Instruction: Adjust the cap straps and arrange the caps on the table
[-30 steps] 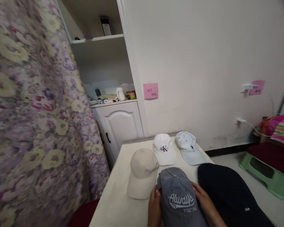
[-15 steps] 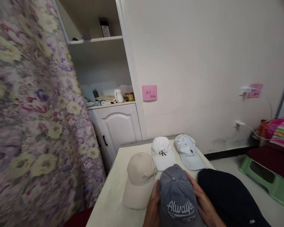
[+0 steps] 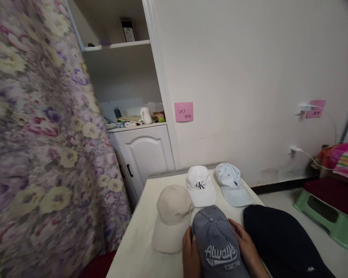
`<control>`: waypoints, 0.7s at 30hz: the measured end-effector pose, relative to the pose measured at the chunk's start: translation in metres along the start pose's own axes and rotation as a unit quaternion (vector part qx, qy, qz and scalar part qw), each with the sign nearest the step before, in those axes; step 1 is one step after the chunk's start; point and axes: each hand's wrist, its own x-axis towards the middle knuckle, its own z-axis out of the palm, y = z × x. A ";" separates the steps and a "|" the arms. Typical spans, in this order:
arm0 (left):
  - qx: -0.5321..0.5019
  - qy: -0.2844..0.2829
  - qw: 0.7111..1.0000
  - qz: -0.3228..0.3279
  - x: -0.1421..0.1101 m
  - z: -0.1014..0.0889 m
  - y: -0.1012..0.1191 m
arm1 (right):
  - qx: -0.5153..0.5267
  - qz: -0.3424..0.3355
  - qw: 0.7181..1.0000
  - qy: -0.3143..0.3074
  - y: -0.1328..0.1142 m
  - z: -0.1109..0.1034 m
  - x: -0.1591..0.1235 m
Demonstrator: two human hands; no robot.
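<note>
A grey baseball cap (image 3: pixel 216 239) with "Always" stitched in white sits between my two hands, low at the front of the table. My left hand (image 3: pixel 190 255) presses on its left side, while my right hand (image 3: pixel 246 245) is closed against its right side. Just left of my left hand is a beige cap (image 3: pixel 172 218). Behind the grey one are a white cap (image 3: pixel 201 187) with a "CK" logo and a pale blue cap (image 3: pixel 231 185) with a small dark emblem. A black cap (image 3: pixel 281 239) lies right of my right hand. The grey cap's lower end is cut off by the frame.
The cream table (image 3: pixel 142 227) stands against a wall bearing a pink note (image 3: pixel 183 112). A floral curtain (image 3: pixel 52 154) hangs at left, beside a white cabinet (image 3: pixel 146 158). On the right are a green stool (image 3: pixel 319 216) and plugged-in chargers (image 3: pixel 295 150).
The grey cap has shifted slightly left and tilted, and more of its lower lettering shows. My left hand has turned along its side. The other caps have stayed in place.
</note>
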 end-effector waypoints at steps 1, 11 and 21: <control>0.003 -0.002 1.000 -0.002 -0.002 -0.001 0.000 | -0.014 -0.006 1.000 0.002 -0.001 -0.001 -0.002; 0.007 -0.071 0.997 0.030 -0.010 0.010 -0.004 | -0.103 -0.017 0.994 -0.024 -0.012 -0.007 -0.019; 0.048 -0.026 0.998 0.022 -0.035 -0.008 -0.023 | -0.211 -0.081 0.974 0.028 -0.006 -0.023 -0.057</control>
